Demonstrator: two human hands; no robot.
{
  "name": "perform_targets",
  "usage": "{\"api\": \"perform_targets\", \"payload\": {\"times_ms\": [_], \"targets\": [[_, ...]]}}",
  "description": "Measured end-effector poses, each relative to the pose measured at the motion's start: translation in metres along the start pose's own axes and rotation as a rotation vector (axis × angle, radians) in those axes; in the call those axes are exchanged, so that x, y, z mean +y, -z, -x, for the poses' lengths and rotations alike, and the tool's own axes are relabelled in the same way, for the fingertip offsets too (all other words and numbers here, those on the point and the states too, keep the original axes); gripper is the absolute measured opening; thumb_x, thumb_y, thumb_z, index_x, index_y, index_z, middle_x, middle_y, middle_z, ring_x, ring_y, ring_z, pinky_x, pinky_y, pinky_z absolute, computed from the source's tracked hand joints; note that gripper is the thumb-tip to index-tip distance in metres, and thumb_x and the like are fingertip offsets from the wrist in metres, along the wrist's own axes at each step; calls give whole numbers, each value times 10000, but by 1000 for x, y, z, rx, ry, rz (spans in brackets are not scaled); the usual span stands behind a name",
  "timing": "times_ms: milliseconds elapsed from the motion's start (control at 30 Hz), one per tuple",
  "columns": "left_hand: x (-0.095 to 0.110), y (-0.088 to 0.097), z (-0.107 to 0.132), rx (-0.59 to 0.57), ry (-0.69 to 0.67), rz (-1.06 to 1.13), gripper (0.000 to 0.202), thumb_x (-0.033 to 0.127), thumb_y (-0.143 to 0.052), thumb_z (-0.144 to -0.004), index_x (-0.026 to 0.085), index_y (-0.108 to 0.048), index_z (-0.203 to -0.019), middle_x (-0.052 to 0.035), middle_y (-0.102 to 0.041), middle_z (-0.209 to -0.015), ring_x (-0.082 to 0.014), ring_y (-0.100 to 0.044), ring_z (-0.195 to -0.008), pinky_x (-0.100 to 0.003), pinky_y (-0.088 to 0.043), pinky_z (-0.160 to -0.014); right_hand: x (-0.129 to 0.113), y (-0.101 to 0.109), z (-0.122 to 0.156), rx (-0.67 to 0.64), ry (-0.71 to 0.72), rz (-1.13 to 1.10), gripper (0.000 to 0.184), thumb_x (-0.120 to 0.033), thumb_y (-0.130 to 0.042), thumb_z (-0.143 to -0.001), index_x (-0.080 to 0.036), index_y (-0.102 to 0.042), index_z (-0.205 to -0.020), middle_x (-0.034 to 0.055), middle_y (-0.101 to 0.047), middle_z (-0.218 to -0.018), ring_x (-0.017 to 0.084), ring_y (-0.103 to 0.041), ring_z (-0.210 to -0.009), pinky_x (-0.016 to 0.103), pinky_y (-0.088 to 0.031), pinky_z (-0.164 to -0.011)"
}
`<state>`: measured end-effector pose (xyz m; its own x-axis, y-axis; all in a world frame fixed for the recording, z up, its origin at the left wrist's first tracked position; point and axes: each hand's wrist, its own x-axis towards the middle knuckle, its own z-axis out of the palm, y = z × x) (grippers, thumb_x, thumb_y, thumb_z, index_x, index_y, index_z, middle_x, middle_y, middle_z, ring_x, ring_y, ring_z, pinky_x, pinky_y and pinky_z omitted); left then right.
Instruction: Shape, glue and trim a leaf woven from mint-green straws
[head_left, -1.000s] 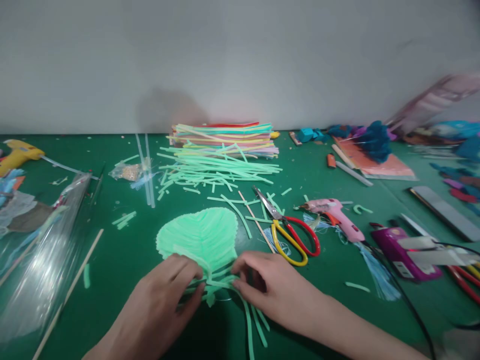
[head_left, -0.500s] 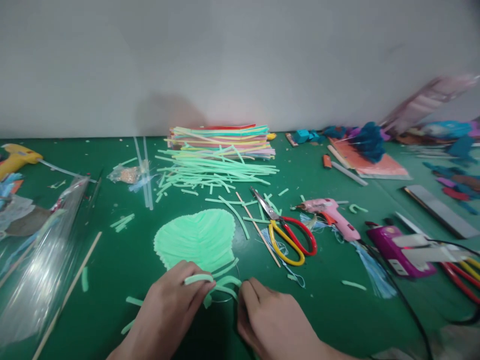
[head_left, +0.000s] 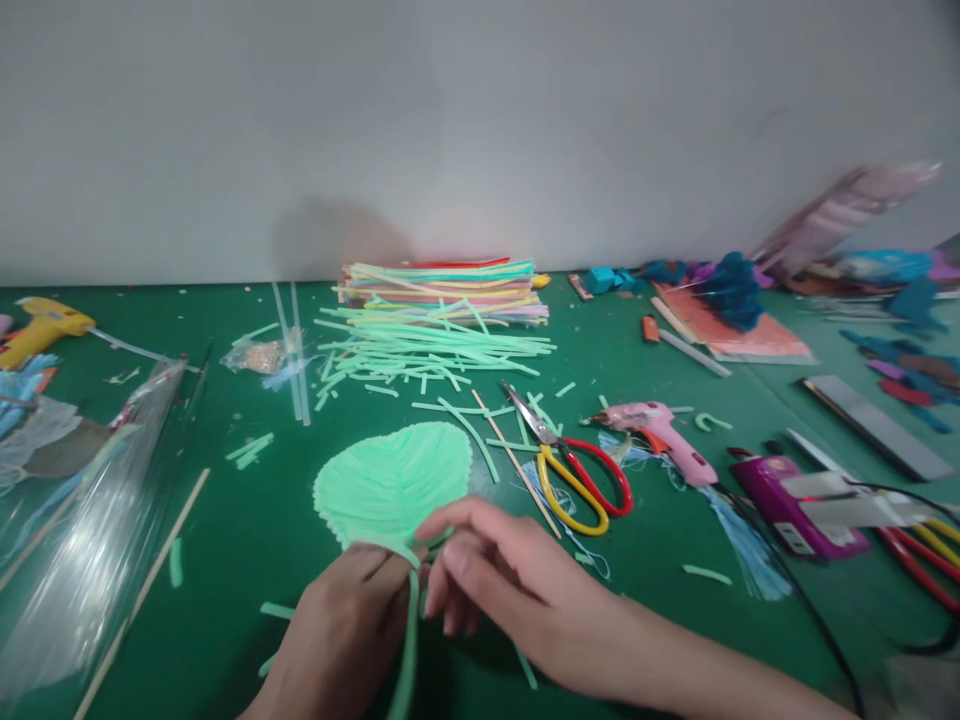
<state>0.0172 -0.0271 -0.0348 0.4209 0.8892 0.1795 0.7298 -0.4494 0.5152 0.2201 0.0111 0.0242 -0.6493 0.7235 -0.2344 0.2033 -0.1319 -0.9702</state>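
A leaf shape of mint-green pipe cleaners (head_left: 397,480) with a trimmed, fuzzy edge lies before my hands. My left hand (head_left: 349,610) is closed at the leaf's base, pinching mint-green pipe cleaner (head_left: 409,630), one length of which hangs toward me. From the right, my right hand (head_left: 510,590) reaches across to my left fingertips, its index finger stretched out and the others loosely bent. A bit of green shows between its thumb and index finger, which look apart. The exact contact there is partly hidden.
Scissors (head_left: 574,470) with red and yellow handles lie right of the leaf, beside a thin stick (head_left: 517,465) and a pink glue gun (head_left: 664,430). Loose green pipe cleaners (head_left: 435,345) are piled behind. A purple power strip (head_left: 795,505) sits right; clear plastic film (head_left: 97,530) lies left.
My right hand has moved left and up to my left fingertips, its fist loosening. The pipe cleaner that stretched between the hands now hangs down toward me.
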Motion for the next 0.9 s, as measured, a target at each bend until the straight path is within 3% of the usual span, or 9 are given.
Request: {"api": "perform_targets", "payload": {"times_ms": [167,433,600,667,767,900], "targets": [[-4,1,2,-14,23,24,174,164,-500,-917,228,-648,-849,-26,-712,-789,-200,-702,-727,-282,-552,-621,25,0,-15,57,166,344,266,-219,-628,-905,-183,-622,-1169,26,-622,-931,130,-577,-781,254,-484,-741],[-8,0,2,-66,50,84,259,151,-479,-934,214,-558,-696,6,-639,-688,-149,-630,-644,-233,-472,-585,45,-2,-25,47,315,359,28,-197,-675,-887,-178,-658,-900,33,-597,-954,142,-597,-876,241,-481,-791],[-5,5,-1,-81,48,144,198,179,-470,-952,223,-612,-822,-6,-672,-776,-146,-644,-717,-229,-497,-652,49,-1,-24,99,204,380,202,-215,-681,-874,-165,-608,-1056,27,-618,-950,113,-587,-724,229,-481,-681],[-4,5,-2,-50,53,152,197,149,-488,-923,225,-612,-791,2,-664,-746,-144,-642,-689,-220,-494,-625,50,-2,-25,81,241,413,204,-250,-656,-904,-173,-624,-1091,41,-624,-984,124,-600,-772,239,-492,-724],[-5,4,-3,-5,66,140,211,125,-521,-880,224,-591,-707,11,-651,-685,-144,-641,-648,-212,-486,-587,50,-2,-27,70,358,442,135,-265,-588,-957,-183,-664,-1032,59,-631,-997,152,-609,-906,261,-493,-818],[-5,6,-2,11,92,199,131,194,-531,-923,245,-650,-902,4,-722,-832,-141,-689,-765,-214,-526,-699,48,-1,-25,149,364,409,145,-242,-506,-989,-175,-619,-928,46,-618,-910,149,-589,-864,265,-490,-788]]}}
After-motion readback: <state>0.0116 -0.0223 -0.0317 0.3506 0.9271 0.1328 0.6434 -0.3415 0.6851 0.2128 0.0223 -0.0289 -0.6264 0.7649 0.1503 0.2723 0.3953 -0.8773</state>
